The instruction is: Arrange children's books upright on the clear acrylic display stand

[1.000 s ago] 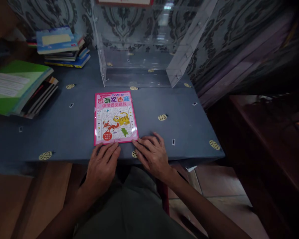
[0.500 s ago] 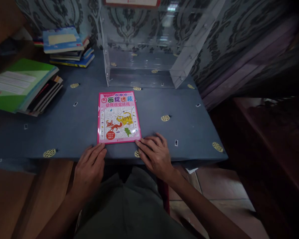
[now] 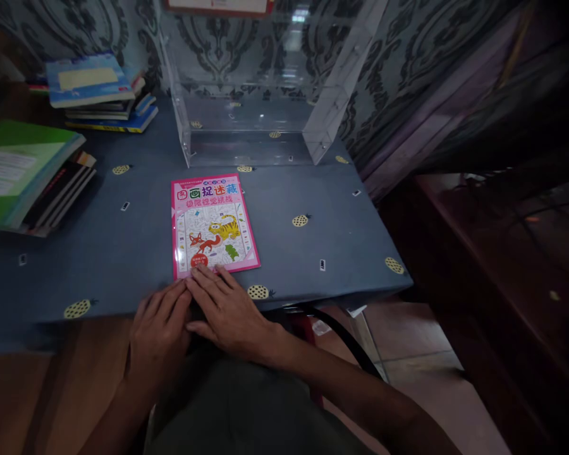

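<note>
A pink-bordered children's picture book [image 3: 213, 224] lies flat and closed on the table, its cover showing a red fox and a yellow striped cat. My right hand [image 3: 230, 309] rests with its fingertips on the book's lower edge, fingers stretched out and holding nothing. Beside it, my left hand [image 3: 161, 325] lies at the table's near edge, close to the book's lower left corner. Its fingers are extended and a little bent, and the two hands nearly touch.
A clear acrylic shelf [image 3: 325, 129] stands at the back of the table [image 3: 284, 253], which has a blue pineapple-print cloth. Two book stacks are on the left: one topped by a green book [image 3: 33, 148], one by a blue book [image 3: 88, 82]. Patterned curtains hang behind.
My right hand has moved left from the book's lower right corner to its lower left part, next to my left hand. The view has shifted slightly to the right.
</note>
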The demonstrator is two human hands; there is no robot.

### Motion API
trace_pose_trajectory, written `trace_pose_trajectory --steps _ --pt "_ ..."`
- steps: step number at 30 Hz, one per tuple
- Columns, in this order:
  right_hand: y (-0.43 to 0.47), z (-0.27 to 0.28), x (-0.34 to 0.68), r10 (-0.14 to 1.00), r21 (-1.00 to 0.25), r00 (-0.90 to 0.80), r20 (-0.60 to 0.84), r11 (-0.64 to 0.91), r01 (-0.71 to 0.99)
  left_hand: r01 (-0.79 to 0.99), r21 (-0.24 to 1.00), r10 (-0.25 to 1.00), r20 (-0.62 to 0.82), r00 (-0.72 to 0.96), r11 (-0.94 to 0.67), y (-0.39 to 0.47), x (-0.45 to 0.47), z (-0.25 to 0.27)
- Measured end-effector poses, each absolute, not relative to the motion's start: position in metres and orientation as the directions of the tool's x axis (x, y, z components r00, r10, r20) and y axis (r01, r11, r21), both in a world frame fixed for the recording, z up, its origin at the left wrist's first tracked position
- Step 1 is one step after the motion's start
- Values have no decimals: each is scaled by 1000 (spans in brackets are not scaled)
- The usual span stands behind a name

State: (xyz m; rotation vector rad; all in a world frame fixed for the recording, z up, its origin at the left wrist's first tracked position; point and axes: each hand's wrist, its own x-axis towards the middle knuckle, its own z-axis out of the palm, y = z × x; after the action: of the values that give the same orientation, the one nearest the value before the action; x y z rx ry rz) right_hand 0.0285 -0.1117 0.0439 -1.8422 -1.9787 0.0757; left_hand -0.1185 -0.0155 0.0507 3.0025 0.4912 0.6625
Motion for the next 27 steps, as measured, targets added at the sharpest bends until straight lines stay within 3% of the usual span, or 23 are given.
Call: trace_pose_trajectory --steps 16,27 --pt "-177 31 76 923 -334 230 310 -121 935 344 35 325 428 843 -938 -13 -113 52" --pt "-176 32 82 880 -329 235 412 -97 939 309 -96 259 349 901 -946 -12 -92 62"
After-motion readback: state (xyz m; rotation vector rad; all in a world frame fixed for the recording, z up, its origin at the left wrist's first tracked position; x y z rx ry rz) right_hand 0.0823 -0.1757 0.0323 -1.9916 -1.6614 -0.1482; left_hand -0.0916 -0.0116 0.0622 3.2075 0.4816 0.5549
